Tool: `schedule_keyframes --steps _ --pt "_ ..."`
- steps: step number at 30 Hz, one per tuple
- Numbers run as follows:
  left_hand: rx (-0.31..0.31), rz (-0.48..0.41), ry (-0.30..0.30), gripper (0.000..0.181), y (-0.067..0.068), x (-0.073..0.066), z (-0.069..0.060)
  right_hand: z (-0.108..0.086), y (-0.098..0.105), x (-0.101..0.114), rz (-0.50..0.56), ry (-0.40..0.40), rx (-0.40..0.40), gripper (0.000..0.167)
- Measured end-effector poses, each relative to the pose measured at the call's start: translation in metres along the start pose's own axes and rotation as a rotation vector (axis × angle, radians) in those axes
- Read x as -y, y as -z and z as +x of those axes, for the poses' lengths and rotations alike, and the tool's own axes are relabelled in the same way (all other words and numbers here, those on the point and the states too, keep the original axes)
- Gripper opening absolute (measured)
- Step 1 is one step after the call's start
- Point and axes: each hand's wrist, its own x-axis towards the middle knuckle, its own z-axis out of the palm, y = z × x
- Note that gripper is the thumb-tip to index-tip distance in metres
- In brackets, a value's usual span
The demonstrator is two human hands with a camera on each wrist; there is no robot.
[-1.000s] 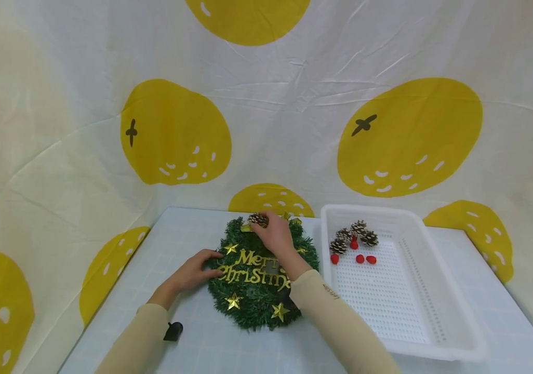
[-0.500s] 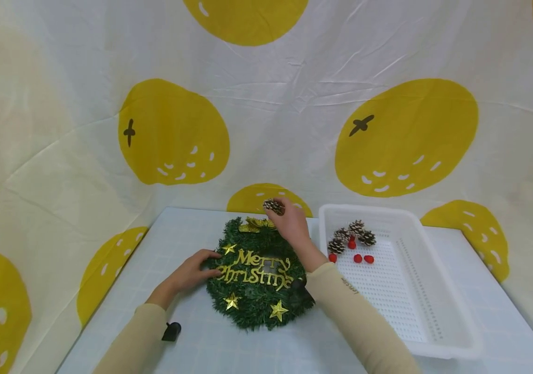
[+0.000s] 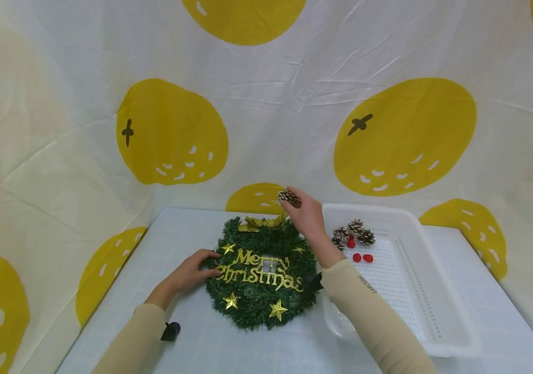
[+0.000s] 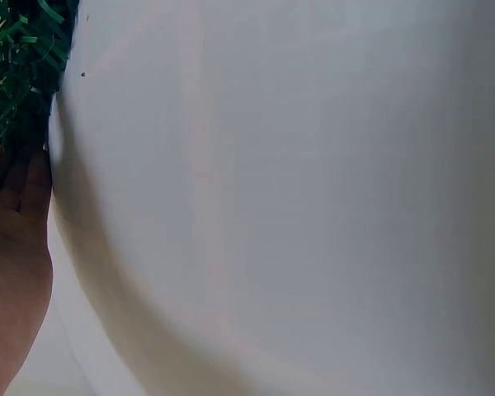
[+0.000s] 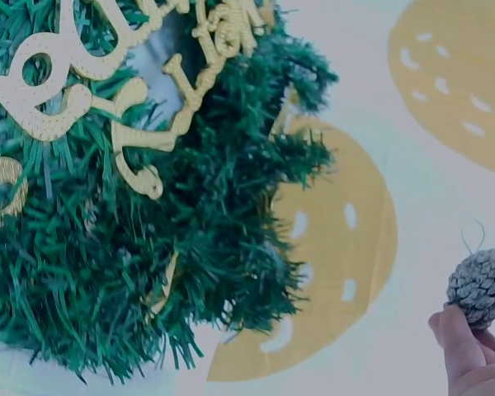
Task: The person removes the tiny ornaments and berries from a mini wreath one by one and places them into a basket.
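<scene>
A green Christmas wreath (image 3: 253,306) lies on the table, with gold "Merry Christmas" lettering (image 3: 261,275), gold stars and a gold bow (image 3: 263,223) at its far edge. My left hand (image 3: 191,271) grips the wreath's left rim; in the left wrist view its fingers (image 4: 21,183) disappear into the green tinsel. Beyond the wreath's upper right, my right hand (image 3: 307,215) pinches a white-tipped pine cone (image 3: 288,198) in the air. The right wrist view shows this pine cone (image 5: 477,289) between thumb and fingers, a thin loop rising from it.
On the right stands a white perforated basket (image 3: 439,291). Several pine cones (image 3: 355,227) and red berries (image 3: 357,257) lie in its far left part. A curtain (image 3: 285,130) printed with yellow fruit hangs behind the table. My right forearm crosses the basket's left wall.
My right hand has lifted the pine cone off the wreath's bow area and carried it up and to the right. The left hand stays on the wreath's rim.
</scene>
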Motion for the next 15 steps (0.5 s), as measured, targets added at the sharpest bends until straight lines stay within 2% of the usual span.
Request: schedule_keyframes --steps 15 --pt "0.0 0.0 -0.005 0.051 0.0 0.001 0.001 0.002 0.035 -0.011 -0.009 -0.055 -0.033 0.049"
